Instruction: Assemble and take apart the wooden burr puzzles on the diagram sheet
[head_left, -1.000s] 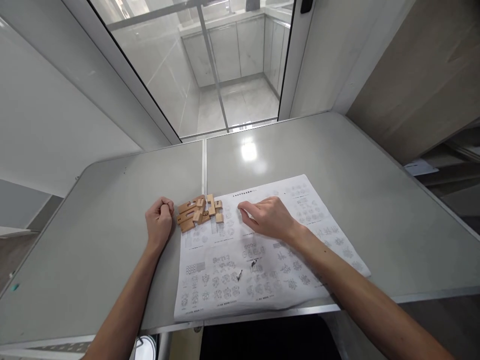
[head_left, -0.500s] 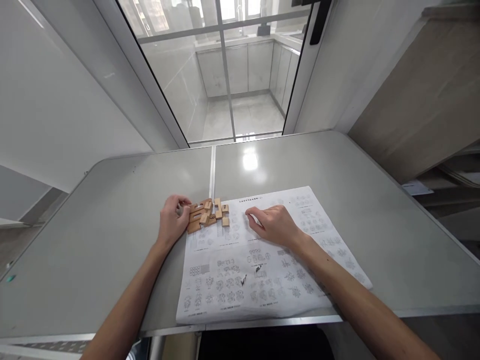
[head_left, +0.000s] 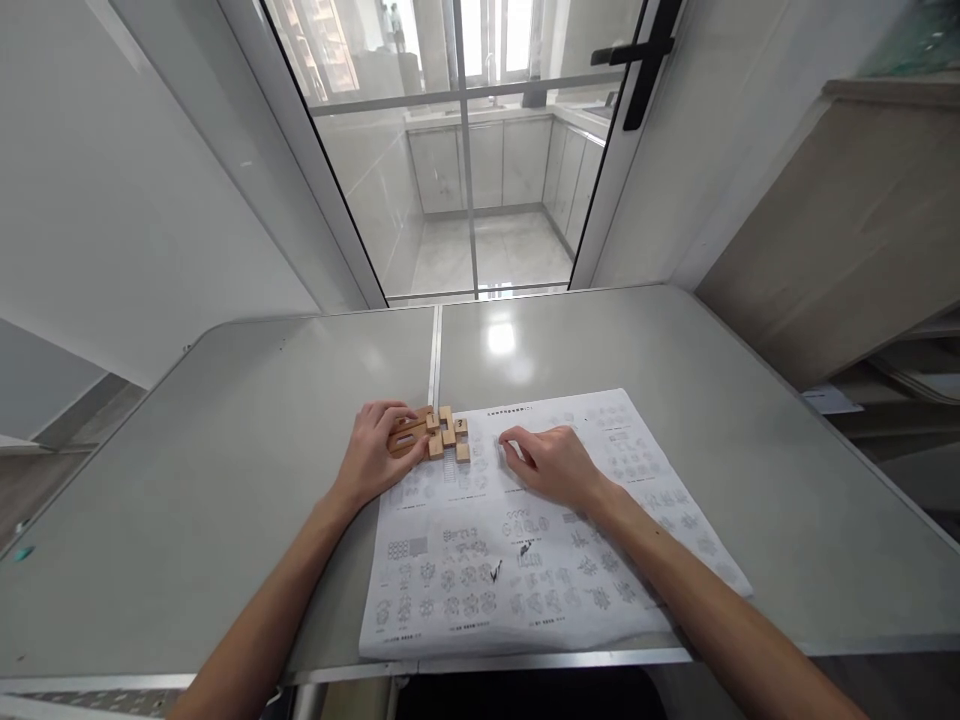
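Note:
Several small notched wooden puzzle pieces [head_left: 444,436] lie in a pile at the top left corner of a printed instruction sheet [head_left: 540,540]. My left hand [head_left: 375,455] rests on the left side of the pile, its fingers curled around one or two of the pieces. My right hand [head_left: 551,462] lies on the sheet a little to the right of the pile, its fingers bent with the tips pressed on the paper and nothing in them.
The sheet lies on a grey folding table [head_left: 225,450] with a seam [head_left: 433,355] down its middle; the sheet's lower edge reaches the table's front rim. Behind the table is a glass sliding door [head_left: 465,150] with a black handle [head_left: 637,50]. A wooden cabinet [head_left: 847,220] stands at the right.
My left hand has moved right from beside the pile onto the wooden pieces and closed around them. The camera view has tilted up. My right hand has stayed on the sheet.

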